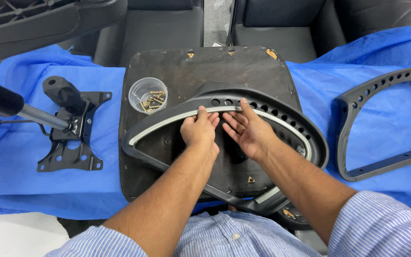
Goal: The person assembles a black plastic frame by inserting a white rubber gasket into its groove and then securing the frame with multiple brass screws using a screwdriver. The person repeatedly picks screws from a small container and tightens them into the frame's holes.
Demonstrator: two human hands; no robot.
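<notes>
A dark grey chair armrest frame (291, 124) with a light grey inner strip (167, 122) lies on an upturned black seat base (177, 66). My left hand (200, 129) rests on the curved top of the frame, fingers curled over the strip. My right hand (246, 127) lies beside it, fingers spread flat and tips pressing on the strip near the row of holes. Neither hand lifts anything.
A clear plastic cup of brass screws (148, 95) stands on the seat base at the left. A black chair tilt mechanism with gas cylinder (67, 123) lies on the blue cloth (15, 157). A second armrest frame (381, 123) lies at the right. Black chair parts sit behind.
</notes>
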